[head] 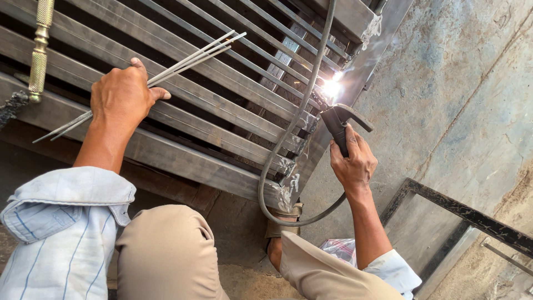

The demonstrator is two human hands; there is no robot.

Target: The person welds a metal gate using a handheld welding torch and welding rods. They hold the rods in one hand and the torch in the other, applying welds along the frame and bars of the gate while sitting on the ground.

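Head cam view, looking down over the knees at a metal gate frame (183, 119) made of flat steel slats running diagonally across the shot.

Right hand (352, 161) is clenched around the handle of a dark electrode holder (340, 125), thumb up along the back of it. The holder points up and left toward the frame's edge bar, and there's a bright white welding arc (332, 87) burning just above its jaw end, right where a slat meets the edge bar. So the arc sits just above and a bit left of the right hand, well apart from the left one. A thick grey cable (288, 133) comes down from the top of the shot, runs past the arc, loops low near the sandalled foot (280, 228) and curves back up under the right wrist.

Left hand (123, 94) is resting on the slats over at the left, fingers closed on a small bundle of welding rods (183, 60). The rods stick out both ways from the fist, long ends angling up right toward the arc, short ends trailing down left.

Other stuff: a brass-coloured turned spindle (39, 53) stands at the top left corner. White chalky marks (288, 186) are scrawled on the edge bar near the bottom of the frame. A crumpled plastic bag (340, 249) with pinkish print lies on the ground behind the right forearm, can't make out what's in it. A dark rectangular metal frame (466, 214) leans against the rough concrete wall at lower right.
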